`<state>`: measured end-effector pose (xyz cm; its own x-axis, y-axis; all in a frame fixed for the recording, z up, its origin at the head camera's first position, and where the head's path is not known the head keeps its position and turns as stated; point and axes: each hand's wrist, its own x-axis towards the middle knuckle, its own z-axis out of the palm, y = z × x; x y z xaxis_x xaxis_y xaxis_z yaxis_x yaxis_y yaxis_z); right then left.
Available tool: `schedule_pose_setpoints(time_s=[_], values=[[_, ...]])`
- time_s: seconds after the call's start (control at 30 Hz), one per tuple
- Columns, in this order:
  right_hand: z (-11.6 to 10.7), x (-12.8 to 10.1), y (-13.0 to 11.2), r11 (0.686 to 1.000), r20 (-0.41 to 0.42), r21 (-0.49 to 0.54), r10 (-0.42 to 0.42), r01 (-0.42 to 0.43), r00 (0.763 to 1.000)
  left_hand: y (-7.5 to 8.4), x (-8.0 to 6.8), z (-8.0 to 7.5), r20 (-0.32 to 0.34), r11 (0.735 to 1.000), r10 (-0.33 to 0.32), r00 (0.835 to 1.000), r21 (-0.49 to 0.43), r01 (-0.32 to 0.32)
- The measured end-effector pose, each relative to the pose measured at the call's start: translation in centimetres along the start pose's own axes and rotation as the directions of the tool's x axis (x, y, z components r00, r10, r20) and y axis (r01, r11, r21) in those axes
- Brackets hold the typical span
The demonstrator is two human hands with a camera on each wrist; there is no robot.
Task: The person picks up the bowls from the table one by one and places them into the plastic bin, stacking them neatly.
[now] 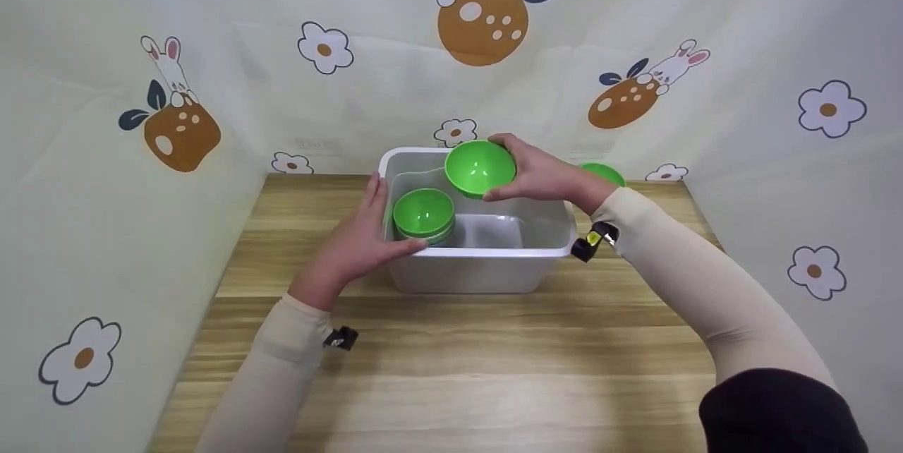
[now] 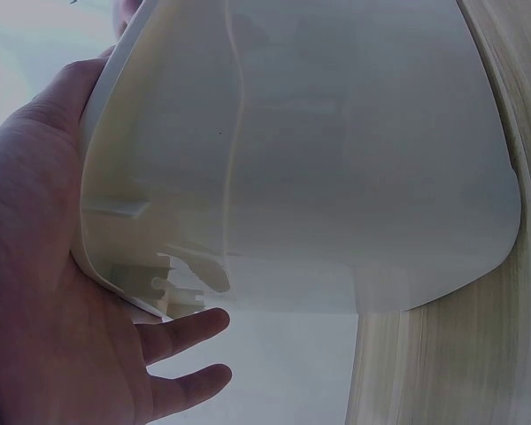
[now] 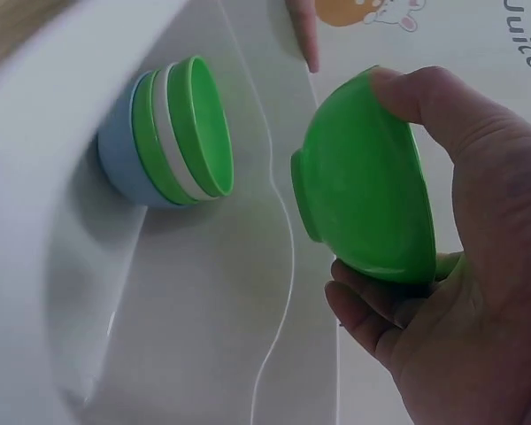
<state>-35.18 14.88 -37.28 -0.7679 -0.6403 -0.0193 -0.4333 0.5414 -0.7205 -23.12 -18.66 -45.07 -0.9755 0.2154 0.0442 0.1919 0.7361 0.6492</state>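
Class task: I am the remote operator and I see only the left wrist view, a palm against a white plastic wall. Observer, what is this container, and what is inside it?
Observer: It is a white tub on a wooden table; the left hand rests flat on its left side. Inside stands a stack of bowls, green on top.
Operator: What colours are in that stack?
Observer: The right wrist view shows green, white, green, then pale blue at the bottom.
Operator: Where is the other hand?
Observer: The right hand grips a single green bowl above the tub's far side.
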Motion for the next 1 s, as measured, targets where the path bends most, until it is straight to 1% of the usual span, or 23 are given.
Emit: schedule_pose_setpoints(time_s=[0.2, 0.37, 0.53, 0.73, 1.0], values=[[0.3, 1.6, 0.1, 0.999, 0.062, 0.002, -0.034, 0.034, 0.997, 0.1, 0.0, 0.0, 0.005, 1.0, -0.001, 1.0, -0.02, 0.001], [0.7, 2.8, -0.1, 0.997, 0.088, -0.018, -0.072, 0.074, 0.993, 0.0, 0.1, 0.1, -0.001, 1.0, 0.004, 1.0, -0.026, -0.004], [1.5, 3.9, -0.3, 0.992, 0.091, -0.023, -0.124, 0.127, 0.988, 0.0, 0.1, 0.1, -0.008, 0.999, 0.011, 1.0, -0.032, -0.011], [2.5, 4.9, -0.7, 0.987, 0.084, -0.042, -0.148, 0.152, 0.985, 0.1, 0.0, 0.1, -0.007, 1.0, 0.015, 1.0, -0.017, -0.015], [3.5, 6.3, -0.9, 0.981, 0.088, -0.077, -0.169, 0.176, 0.982, 0.1, -0.1, 0.0, -0.002, 1.0, -0.012, 1.0, -0.028, 0.012]])
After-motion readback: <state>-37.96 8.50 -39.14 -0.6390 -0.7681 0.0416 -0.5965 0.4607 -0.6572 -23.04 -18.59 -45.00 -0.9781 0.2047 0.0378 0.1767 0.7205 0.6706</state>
